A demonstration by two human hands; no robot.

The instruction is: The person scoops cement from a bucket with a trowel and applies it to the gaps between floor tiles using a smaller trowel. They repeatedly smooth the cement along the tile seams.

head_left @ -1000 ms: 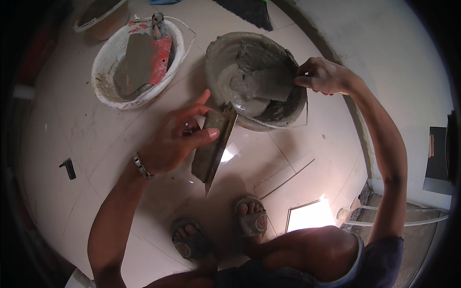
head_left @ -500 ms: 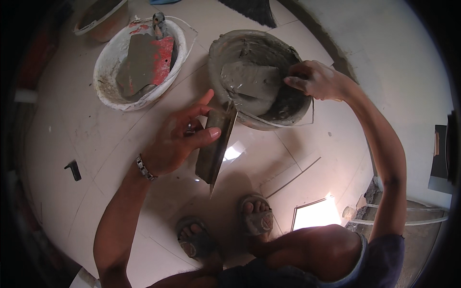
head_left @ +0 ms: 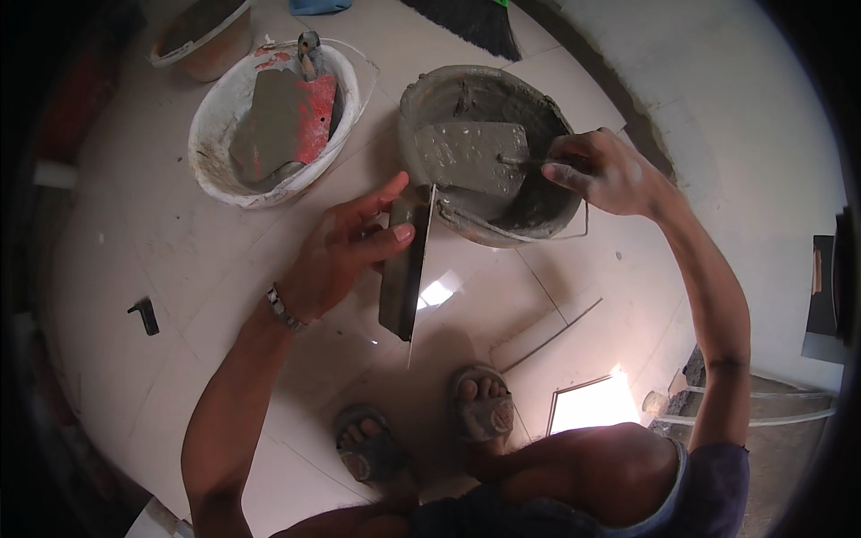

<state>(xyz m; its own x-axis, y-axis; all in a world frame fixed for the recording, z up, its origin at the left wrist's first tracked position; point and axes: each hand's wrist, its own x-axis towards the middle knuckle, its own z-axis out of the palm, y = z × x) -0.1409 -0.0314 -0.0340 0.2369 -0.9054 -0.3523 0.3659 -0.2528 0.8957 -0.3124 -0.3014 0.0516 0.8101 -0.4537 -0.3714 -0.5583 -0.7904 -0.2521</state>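
Trowel [head_left: 471, 154] inside the grey bucket [head_left: 409, 125], its blade coated and lying flat over the wet mortar [head_left: 473, 205], handle end toward the rim on the wall side. The right hand [head_left: 612, 172] holds it, fingers and thumb closed narrowly about the handle just over that rim.

The left hand [head_left: 334, 249] grips the float [head_left: 402, 273] between thumb and fingers, the forefinger stretched out past it. The float is tipped nearly on edge, its thin plate toward the right; its upper end comes up to the bucket's near left rim, and whether they touch I cannot tell.

As to progress, the mortar looks mixed and wet, and the blade is well covered. None is seen lifted clear of the bucket, and a fair amount seems left inside, with more smeared up the walls. No heap shows on the float, though its far face is turned away.

To the left on the floor [head_left: 224, 287] stands the white bucket [head_left: 203, 152], with a red tool [head_left: 316, 112] caked in grey leaning in it. A broom [head_left: 466, 27] lies near the floor's far edge.
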